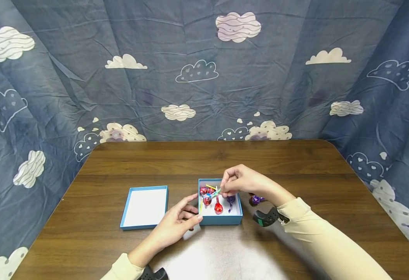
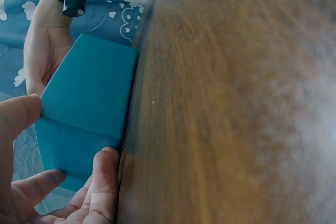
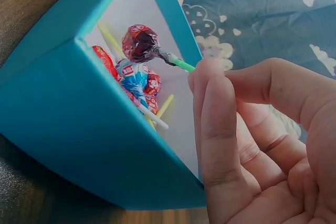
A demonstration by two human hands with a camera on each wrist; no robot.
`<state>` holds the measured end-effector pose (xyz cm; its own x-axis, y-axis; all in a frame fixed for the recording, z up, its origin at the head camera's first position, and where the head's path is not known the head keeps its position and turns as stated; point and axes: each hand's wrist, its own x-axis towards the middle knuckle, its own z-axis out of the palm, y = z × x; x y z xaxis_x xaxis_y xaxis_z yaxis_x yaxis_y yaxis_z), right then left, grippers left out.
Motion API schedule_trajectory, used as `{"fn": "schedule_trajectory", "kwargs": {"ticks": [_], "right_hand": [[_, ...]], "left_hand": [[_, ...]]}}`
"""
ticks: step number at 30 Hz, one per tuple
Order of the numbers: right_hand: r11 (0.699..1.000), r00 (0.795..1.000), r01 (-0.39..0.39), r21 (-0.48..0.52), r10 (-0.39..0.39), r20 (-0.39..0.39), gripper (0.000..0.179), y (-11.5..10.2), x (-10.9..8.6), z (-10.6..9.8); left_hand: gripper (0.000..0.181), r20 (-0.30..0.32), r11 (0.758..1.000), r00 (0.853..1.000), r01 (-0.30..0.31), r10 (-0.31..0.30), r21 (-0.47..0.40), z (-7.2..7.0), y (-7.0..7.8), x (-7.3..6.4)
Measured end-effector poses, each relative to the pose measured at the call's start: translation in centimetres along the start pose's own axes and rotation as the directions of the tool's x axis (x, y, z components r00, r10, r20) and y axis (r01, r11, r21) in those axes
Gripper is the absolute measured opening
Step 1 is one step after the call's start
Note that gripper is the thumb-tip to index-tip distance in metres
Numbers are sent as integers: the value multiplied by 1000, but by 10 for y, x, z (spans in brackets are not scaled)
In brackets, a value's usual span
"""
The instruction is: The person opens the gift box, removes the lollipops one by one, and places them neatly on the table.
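A blue box [image 1: 221, 220] with a white inside holds several wrapped lollipops. My right hand [image 1: 240, 181] is over it, pinching the green stick of a red-wrapped lollipop [image 3: 139, 43] between thumb and fingertips. In the right wrist view, the candy end hangs over the box's inside. My left hand [image 1: 176, 221] rests its fingertips and thumb against the box's left side and front corner, the fingers loosely bent. Among the lollipops in the box are a bright red one [image 1: 218, 208], a purple one [image 1: 231, 199] and a blue-and-red one [image 3: 132, 76].
A blue-rimmed white lid [image 1: 145, 206] lies to the left on the wooden table [image 1: 148, 159]. Another purple-wrapped lollipop [image 1: 256, 199] lies right of the box, partly behind my right forearm. A cloud-patterned curtain [image 1: 204, 97] hangs behind the table.
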<state>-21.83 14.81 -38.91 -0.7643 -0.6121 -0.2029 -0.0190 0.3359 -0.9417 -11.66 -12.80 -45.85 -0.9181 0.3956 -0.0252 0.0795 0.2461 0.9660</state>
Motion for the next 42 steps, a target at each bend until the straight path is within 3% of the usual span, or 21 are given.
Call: {"fn": "schedule_trajectory", "kwargs": {"ticks": [20,31,42], "right_hand": [[994,998,26,107,-19,-63,3,12,-25,-14],[985,993,50,165,-31,-115,12,23,-49,-25],[959,992,113,258,-97,-75,19,38,-73,-37]], "left_hand": [[67,3,1000,1000,3,-3,3,1,-1,0],[67,2,1000,1000,2,-2,18,0,-1,-1],[66,-8,1000,1000,17,-17,23,1,-3,0]]}}
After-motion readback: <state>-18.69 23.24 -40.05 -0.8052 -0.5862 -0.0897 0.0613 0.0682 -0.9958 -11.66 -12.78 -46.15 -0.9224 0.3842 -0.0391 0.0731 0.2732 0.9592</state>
